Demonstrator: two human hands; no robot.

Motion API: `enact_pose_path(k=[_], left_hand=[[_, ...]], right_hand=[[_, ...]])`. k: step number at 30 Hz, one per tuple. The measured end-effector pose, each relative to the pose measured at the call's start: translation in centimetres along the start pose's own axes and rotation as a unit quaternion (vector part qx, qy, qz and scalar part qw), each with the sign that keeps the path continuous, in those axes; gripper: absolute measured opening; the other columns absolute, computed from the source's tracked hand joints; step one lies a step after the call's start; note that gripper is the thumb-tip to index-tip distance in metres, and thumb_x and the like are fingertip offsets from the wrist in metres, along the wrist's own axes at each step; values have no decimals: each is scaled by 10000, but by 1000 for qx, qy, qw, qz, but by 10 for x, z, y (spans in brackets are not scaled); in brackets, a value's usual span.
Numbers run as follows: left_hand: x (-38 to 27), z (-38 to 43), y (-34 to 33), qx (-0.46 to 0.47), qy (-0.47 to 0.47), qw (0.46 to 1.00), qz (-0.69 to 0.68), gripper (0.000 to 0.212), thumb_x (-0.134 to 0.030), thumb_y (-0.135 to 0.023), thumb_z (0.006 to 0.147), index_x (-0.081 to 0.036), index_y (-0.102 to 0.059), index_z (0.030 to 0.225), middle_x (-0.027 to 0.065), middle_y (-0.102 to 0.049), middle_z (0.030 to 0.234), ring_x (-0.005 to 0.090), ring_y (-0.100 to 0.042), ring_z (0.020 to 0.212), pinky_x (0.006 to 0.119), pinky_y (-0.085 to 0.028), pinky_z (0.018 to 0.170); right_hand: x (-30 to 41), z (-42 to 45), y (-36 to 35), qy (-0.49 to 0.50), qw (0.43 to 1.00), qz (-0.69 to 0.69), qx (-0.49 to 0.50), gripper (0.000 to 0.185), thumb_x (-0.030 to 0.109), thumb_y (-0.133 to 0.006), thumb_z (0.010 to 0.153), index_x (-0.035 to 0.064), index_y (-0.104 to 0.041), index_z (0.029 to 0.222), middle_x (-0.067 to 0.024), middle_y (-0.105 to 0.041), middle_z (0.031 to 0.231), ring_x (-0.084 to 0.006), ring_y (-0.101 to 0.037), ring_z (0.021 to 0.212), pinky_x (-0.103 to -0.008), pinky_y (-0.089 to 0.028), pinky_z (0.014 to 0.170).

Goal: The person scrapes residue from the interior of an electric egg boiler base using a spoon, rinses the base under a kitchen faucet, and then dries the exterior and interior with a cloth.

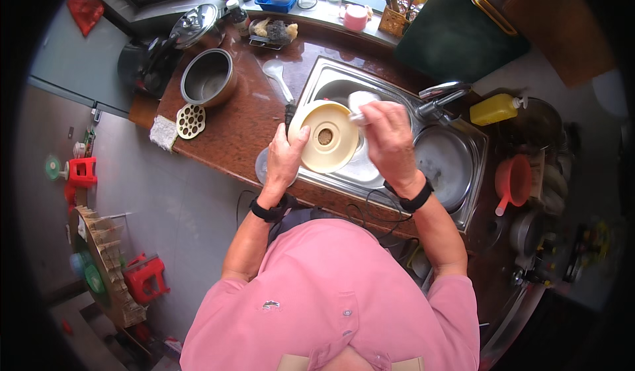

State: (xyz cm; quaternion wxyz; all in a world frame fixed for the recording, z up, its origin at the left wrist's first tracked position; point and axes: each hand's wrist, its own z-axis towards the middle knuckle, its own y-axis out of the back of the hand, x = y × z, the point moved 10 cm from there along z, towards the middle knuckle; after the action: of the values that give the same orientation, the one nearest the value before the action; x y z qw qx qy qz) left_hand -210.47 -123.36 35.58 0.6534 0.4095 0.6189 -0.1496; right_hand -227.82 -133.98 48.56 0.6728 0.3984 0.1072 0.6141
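My left hand (285, 155) grips a cream round disc (307, 152), which looks like an appliance lid, by its left edge. The disc is tilted up over the near left side of the steel sink and has a brownish round centre. Just right of it, my right hand (389, 137) pinches a white wad (362, 102), blurred, perhaps a cloth or sponge. Whether the wad touches the disc I cannot tell. Behind the disc, a dark handle-like part (289, 115) shows, its other end hidden. A clear plastic piece (262, 166) lies beside my left hand.
The double-bowl steel sink (478, 172) has a faucet (439, 104) at its back. On the brown counter (248, 137) are a metal inner pot (208, 78), a holed steaming plate (191, 121), a white rice paddle (279, 79) and a white rag (163, 132). A red dipper (513, 180) stands right.
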Motion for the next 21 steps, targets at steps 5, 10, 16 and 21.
enact_pose_path(k=[5,10,16,21], left_hand=[[-17,-5,9,-48,-39,998,-4,435,-362,-616,891,51,-558,1013,272,-665,896,363,-675,834,433,-501,738],[-26,-5,21,-114,-104,988,-13,383,-299,-646,872,51,-538,984,261,-666,778,395,-686,751,442,-505,651],[-13,-6,20,-131,-103,986,-16,393,-316,-635,886,55,-544,977,270,-660,782,421,-674,752,457,-495,649],[-17,-10,22,-100,-108,989,-27,400,-331,-625,895,48,-530,982,264,-668,817,394,-681,759,441,-503,672]], right_hand=[[23,-11,-49,58,984,-153,64,345,117,-635,760,45,-638,1097,-99,-620,1108,-263,-546,1103,-379,-421,907],[11,-40,-66,-104,981,-5,166,303,105,-631,758,64,-660,1057,-96,-611,1043,-273,-547,996,-400,-416,808],[44,-50,-82,-81,959,226,148,312,72,-646,715,84,-667,1026,-69,-597,1003,-273,-544,982,-398,-401,864],[31,-57,-80,-39,970,63,232,262,76,-665,716,108,-661,976,-43,-586,950,-230,-546,955,-373,-392,786]])
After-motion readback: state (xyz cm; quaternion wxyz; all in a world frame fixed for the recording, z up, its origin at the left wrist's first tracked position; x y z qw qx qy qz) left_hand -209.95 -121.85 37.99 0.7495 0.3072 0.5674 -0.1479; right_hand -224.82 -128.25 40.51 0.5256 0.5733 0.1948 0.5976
